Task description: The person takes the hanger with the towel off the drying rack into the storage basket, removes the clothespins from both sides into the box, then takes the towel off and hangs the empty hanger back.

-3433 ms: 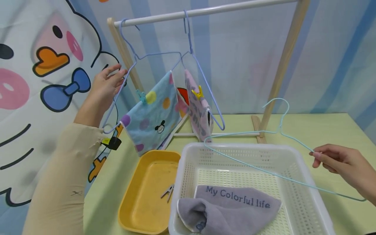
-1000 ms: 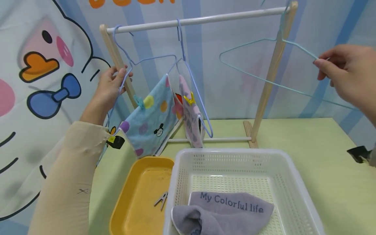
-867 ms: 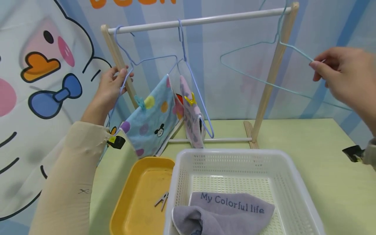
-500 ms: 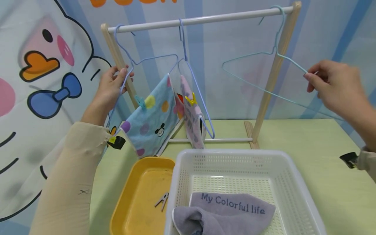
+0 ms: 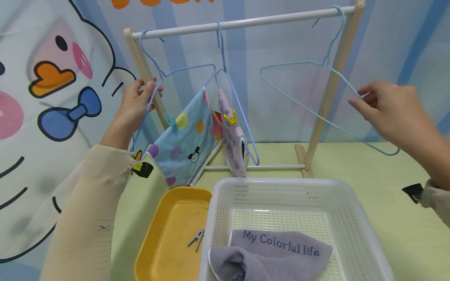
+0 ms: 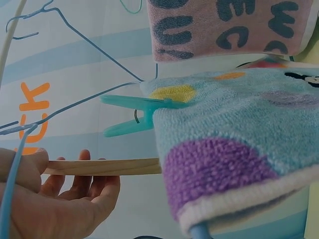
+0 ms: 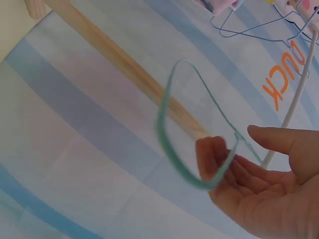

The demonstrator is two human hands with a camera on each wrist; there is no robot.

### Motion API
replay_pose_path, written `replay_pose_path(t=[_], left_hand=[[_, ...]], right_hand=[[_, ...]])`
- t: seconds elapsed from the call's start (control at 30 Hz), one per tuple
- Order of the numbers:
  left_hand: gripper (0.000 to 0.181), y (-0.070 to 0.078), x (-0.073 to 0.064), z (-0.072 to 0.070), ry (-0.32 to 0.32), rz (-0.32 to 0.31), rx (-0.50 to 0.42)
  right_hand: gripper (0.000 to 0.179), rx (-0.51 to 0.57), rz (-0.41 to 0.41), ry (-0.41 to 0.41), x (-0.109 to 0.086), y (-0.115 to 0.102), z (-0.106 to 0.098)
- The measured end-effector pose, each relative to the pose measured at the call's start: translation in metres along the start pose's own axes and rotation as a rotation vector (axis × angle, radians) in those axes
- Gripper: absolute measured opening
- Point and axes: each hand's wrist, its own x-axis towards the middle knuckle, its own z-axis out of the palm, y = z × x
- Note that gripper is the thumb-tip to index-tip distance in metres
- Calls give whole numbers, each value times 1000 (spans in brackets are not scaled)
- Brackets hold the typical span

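Note:
My left hand (image 5: 131,103) grips the left wooden post (image 6: 129,168) of the clothes rack (image 5: 260,22), thumb on one side and fingers behind. A mint-green wire hanger (image 5: 342,19) hangs by its hook on the white rod near the right end. At its right shoulder is my right hand (image 5: 390,109), thumb apart from the fingers in the right wrist view, the wire (image 7: 162,129) lying against the fingers. Two blue hangers carry a dotted blue towel (image 5: 186,140) with a teal clothespin (image 6: 132,114), and a pink towel (image 5: 230,136) with a yellow clothespin (image 5: 231,118).
A white perforated basket (image 5: 281,183) stands in front with a grey towel (image 5: 281,249) inside, lettered "My Colorful life". Left of it, a yellow tray (image 5: 165,230) holds a grey clothespin (image 5: 197,238). A cartoon duck backdrop (image 5: 42,175) lies at left.
My right hand has raised the mint hanger from above the basket and brought its hook over the rod; the hand then lowered leftward along the shoulder, loosening. My left hand has taken hold of the post.

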Motion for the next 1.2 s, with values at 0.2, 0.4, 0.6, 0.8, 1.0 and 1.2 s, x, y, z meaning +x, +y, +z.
replay_pose_path(t=[0.2, 0.4, 0.6, 0.8, 1.0, 1.2], left_hand=[[53, 0, -2, 2, -2, 4, -1], [51, 2, -3, 2, 3, 11, -7], [53, 3, -3, -1, 15, 11, 21], [53, 3, -2, -1, 30, 1, 28], [53, 2, -2, 2, 32, -4, 58], [52, 0, -1, 0, 34, 15, 78]], right_hand=[[45, -86, -59, 134, -1, -18, 0], [41, -62, -133, 206, -4, -39, -1], [40, 206, -240, 0, -4, -70, 8], [41, 461, -232, -185, 3, -107, 29], [46, 747, -146, -330, 16, -131, 60], [43, 1168, 41, -417, 25, -143, 77]])
